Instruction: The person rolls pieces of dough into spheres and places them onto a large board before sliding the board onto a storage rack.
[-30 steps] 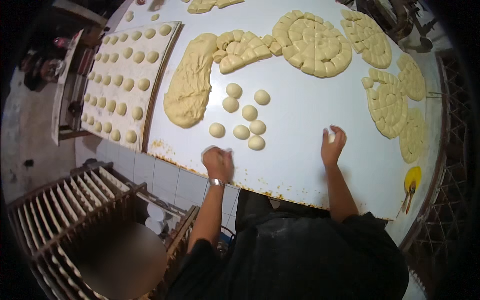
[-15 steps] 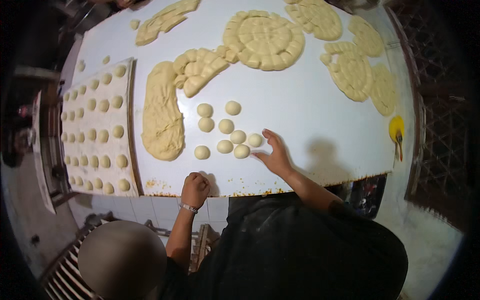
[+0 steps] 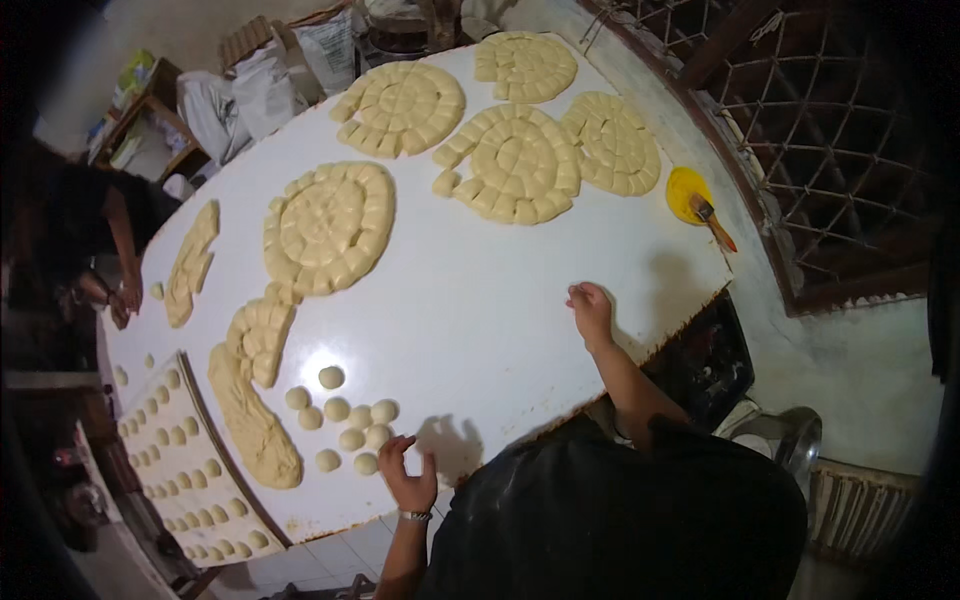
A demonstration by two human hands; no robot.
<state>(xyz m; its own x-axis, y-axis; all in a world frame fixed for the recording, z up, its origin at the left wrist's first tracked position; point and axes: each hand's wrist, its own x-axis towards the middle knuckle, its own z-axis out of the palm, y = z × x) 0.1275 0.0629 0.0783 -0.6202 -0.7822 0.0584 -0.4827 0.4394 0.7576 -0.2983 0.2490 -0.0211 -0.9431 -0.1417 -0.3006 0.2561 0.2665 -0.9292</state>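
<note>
Dough balls [image 3: 337, 409] pale, round, smooth; clustered beside left hand [image 3: 411, 482].

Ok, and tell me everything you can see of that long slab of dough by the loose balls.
The slab of dough is pale cream-yellow and soft-looking, long and uneven, with a creased surface and a rounded near end. It lies flat on the white table, between the board of dough balls and the loose dough balls. Its far end appears to touch a scored dough piece. Nobody is touching it.
</note>
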